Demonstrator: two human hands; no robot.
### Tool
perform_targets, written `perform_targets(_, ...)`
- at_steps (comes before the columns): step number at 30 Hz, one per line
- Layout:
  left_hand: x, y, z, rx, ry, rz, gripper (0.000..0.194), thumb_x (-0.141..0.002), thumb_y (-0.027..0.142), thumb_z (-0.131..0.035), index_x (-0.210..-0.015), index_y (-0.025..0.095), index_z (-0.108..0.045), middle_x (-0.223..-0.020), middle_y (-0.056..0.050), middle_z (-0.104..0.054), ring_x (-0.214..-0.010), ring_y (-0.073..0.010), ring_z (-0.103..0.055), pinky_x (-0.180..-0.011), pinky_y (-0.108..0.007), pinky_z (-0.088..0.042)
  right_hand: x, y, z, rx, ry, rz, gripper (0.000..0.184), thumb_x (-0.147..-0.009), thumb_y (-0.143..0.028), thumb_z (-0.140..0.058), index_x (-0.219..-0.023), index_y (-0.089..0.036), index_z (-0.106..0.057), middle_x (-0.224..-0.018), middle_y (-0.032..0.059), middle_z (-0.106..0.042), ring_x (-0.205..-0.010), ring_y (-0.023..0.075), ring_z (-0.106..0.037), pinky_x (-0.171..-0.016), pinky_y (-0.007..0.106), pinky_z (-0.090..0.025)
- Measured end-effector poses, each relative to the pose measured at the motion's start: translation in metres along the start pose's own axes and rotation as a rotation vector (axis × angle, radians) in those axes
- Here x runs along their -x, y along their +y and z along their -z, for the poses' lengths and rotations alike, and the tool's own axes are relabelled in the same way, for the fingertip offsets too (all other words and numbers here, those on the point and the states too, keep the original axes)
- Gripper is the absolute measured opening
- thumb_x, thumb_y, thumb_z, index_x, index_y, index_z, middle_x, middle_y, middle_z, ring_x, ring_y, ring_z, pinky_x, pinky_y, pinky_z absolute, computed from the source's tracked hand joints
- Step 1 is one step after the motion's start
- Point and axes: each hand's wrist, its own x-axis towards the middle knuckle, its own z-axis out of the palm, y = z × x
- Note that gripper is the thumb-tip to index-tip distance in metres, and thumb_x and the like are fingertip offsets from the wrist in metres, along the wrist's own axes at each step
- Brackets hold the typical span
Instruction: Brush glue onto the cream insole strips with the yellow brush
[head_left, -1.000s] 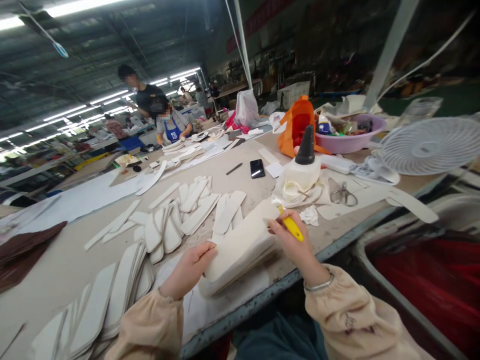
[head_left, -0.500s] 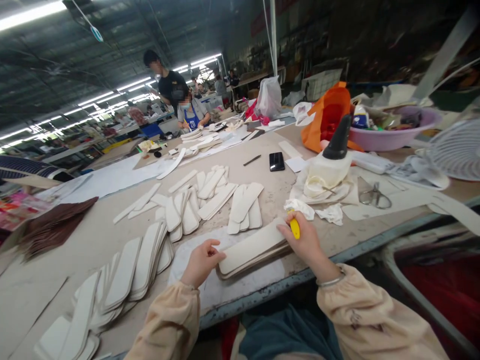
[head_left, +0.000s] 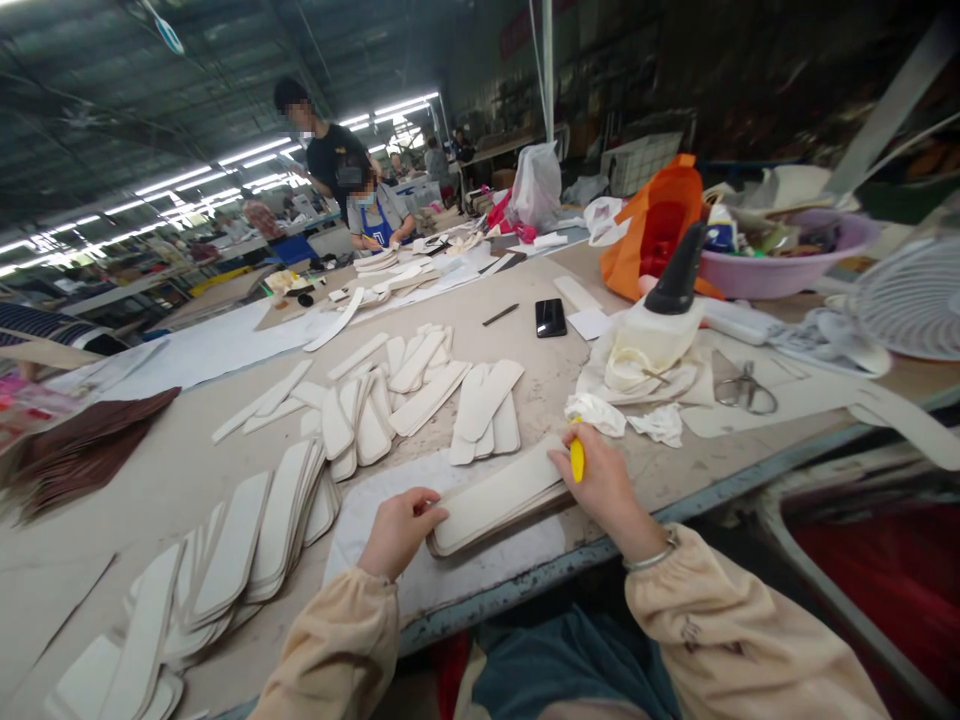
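In the middle of the near table edge lies a neat stack of off-white strips point(head_left: 499, 493) with rounded ends, on a sheet of white paper point(head_left: 371, 520). My left hand point(head_left: 399, 532) is closed at the stack's left end, thumb and bent index finger on the top strip's edge. My right hand point(head_left: 604, 485) is wrapped round a tool with a yellow handle point(head_left: 577, 459); its working end is hidden. The thumb and fingers of that hand also touch the stack's right end. Crumpled white cloth point(head_left: 596, 414) lies just beyond it.
More loose strips point(head_left: 371, 420) and fanned piles point(head_left: 232, 545) spread over the left. A phone point(head_left: 550, 318), a pen point(head_left: 501, 314), a plastic bottle with a black nozzle point(head_left: 660, 325), scissors point(head_left: 746, 390), an orange bag point(head_left: 651, 225) and a purple basin point(head_left: 784, 262) lie beyond. Two people are across the table.
The view has shifted slightly, so the scene sits a little further left. Both hands stay at the stack's ends, and the yellow handle in my right hand has turned a little more upright.
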Motion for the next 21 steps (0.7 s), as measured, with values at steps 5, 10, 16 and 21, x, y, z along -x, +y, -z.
perform_targets(5,0.001,0.001,0.0,-0.043,0.005,-0.012,0.028,-0.072,0.04,-0.058,-0.088,0.019,-0.069,-0.067,0.001,-0.064,-0.066,-0.0178,-0.059,-0.064,-0.028,-0.04,0.002,-0.001,-0.001,0.058,-0.065,-0.032,0.016,-0.083,-0.032,-0.057,-0.095,-0.023,-0.05,-0.073,0.001,-0.061,-0.066,0.0221,-0.059,-0.058,0.029,-0.036)
perform_targets(10,-0.001,-0.001,-0.001,-0.082,0.003,-0.01,0.028,-0.074,0.04,-0.057,-0.089,0.02,-0.068,-0.073,0.0,-0.067,-0.071,-0.0188,-0.061,-0.068,-0.029,-0.042,0.003,-0.006,0.006,0.141,-0.039,0.061,0.014,-0.083,-0.023,-0.056,-0.096,-0.021,-0.053,-0.082,0.0059,-0.063,-0.08,0.0254,-0.059,-0.067,0.033,-0.042)
perform_targets(16,-0.001,0.0,-0.001,-0.181,0.006,-0.061,0.027,-0.077,0.042,-0.053,-0.088,0.021,-0.065,-0.083,-0.003,-0.067,-0.078,-0.0205,-0.061,-0.073,-0.032,-0.043,0.016,-0.02,0.0,0.023,-0.092,0.388,0.013,-0.089,-0.012,-0.045,-0.093,-0.02,-0.054,-0.089,0.008,-0.062,-0.093,0.0233,-0.057,-0.085,0.036,-0.045)
perform_targets(21,-0.004,-0.002,-0.002,-0.248,-0.032,-0.067,0.025,-0.078,0.042,-0.049,-0.084,0.021,-0.063,-0.082,-0.003,-0.066,-0.077,-0.0209,-0.061,-0.072,-0.032,-0.044,0.033,-0.029,-0.021,-0.021,-0.296,0.63,0.011,-0.088,-0.012,-0.051,-0.092,-0.022,-0.054,-0.087,0.0031,-0.063,-0.085,0.0176,-0.058,-0.085,0.032,-0.046)
